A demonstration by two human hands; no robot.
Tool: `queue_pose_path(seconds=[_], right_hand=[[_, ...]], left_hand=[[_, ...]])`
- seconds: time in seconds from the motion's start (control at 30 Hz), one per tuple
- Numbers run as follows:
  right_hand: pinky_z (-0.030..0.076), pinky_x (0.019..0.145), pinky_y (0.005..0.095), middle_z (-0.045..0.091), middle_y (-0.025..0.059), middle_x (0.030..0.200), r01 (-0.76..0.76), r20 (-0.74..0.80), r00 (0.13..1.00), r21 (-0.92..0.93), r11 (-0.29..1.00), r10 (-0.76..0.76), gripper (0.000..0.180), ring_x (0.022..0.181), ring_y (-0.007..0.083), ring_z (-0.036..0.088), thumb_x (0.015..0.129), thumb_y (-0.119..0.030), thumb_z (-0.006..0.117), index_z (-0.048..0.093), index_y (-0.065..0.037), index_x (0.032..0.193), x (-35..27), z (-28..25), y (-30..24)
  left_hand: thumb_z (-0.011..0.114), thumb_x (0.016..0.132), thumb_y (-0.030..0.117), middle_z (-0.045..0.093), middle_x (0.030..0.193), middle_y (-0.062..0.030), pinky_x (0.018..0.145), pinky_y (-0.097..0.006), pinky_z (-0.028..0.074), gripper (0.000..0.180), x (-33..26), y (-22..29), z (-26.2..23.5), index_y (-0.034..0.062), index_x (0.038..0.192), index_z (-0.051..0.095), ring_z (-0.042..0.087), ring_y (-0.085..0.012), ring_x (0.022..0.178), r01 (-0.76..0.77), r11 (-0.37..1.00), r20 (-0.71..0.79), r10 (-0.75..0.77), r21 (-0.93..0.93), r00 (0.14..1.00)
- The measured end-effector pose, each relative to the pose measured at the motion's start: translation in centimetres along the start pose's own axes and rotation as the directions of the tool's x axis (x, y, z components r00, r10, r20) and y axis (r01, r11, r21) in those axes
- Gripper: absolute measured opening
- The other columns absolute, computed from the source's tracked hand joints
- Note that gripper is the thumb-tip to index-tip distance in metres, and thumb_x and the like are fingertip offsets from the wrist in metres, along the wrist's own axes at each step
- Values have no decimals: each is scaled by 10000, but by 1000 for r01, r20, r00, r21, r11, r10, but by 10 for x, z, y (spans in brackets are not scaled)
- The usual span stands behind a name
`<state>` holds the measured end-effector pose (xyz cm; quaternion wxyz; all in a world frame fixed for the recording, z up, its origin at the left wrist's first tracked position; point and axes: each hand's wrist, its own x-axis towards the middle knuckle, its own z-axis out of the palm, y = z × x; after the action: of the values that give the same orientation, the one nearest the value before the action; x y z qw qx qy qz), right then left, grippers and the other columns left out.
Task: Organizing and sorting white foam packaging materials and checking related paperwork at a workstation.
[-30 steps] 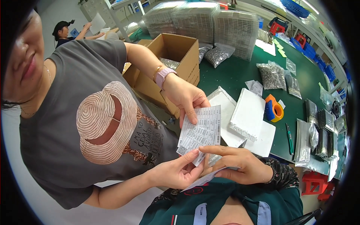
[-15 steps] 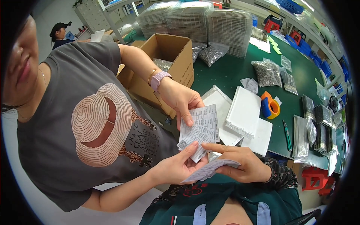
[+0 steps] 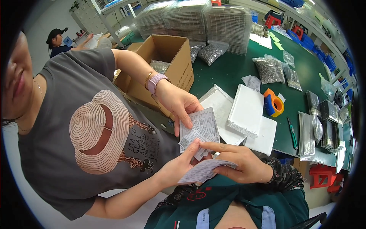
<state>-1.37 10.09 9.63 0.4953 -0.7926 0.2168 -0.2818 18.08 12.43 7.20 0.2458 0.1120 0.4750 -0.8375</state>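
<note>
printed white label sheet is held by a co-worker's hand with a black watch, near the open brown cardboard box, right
No: the head view shows a pale pink watch, not black, on the co-worker's hand holding the printed white label sheet near the open brown cardboard box.

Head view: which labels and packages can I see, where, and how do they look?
White printed label sheet: centre, held by co-worker's hand.
Second white label sheet: below it, in right hand.
Brown cardboard box: open, table's left edge.
Clear bags of small grey parts: on green table, upper right.
</note>
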Motion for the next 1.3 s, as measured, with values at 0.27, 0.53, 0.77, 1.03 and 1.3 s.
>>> queue_pose_path(seconds=[0.27, 0.53, 0.77, 1.03, 1.3], right_hand=[[476, 661, 298, 464, 163, 1180, 53, -32, 998, -56, 997, -55, 169, 804, 286, 579, 665, 1, 615, 521, -22, 803, -3, -3, 1], [460, 744, 294, 457, 165, 1195, -4, -40, 999, -28, 1000, 3, 180, 944, 299, 554, 681, 13, 618, 572, -13, 853, -18, -22, -9], [427, 815, 290, 448, 114, 1221, -29, -15, 999, 187, 982, 32, 295, 980, 249, 545, 767, -39, 565, 524, 4, 1056, -42, -24, -10], [401, 848, 271, 436, 113, 1235, -110, -175, 968, 357, 928, 182, 307, 1037, 183, 496, 793, -35, 542, 515, -8, 1098, -83, -38, -12], [431, 728, 275, 589, 129, 903, -91, -632, 773, -29, 995, 52, 330, 815, 183, 570, 763, -77, 589, 504, 5, 1071, -149, -81, 7]], left_hand=[[550, 815, 165, 446, 986, -70, 722, -243, 469, 370, -11, -6, 5, 13, 1103, 373, 465, -124, 868, -21, 889, -36, 5, -457, 999], [602, 744, 51, 464, 913, -61, 732, -216, 433, 403, -30, -9, -2, -9, 1066, 367, 471, -106, 838, 24, 917, 57, -1, -398, 998], [678, 658, 12, 538, 795, -61, 664, -210, 436, 463, -40, -4, -21, -7, 1066, 459, 533, -118, 713, -126, 914, -51, 115, -385, 992], [634, 735, 103, 514, 862, -83, 675, -242, 427, 316, -5, 25, -32, 5, 990, 476, 498, -171, 789, -389, 916, 61, 396, -95, 916], [749, 562, 216, 580, 825, -177, 654, -363, 456, 536, 170, 86, -118, -1, 945, 444, 579, -306, 768, 62, -931, 812, 346, 361, 471]])
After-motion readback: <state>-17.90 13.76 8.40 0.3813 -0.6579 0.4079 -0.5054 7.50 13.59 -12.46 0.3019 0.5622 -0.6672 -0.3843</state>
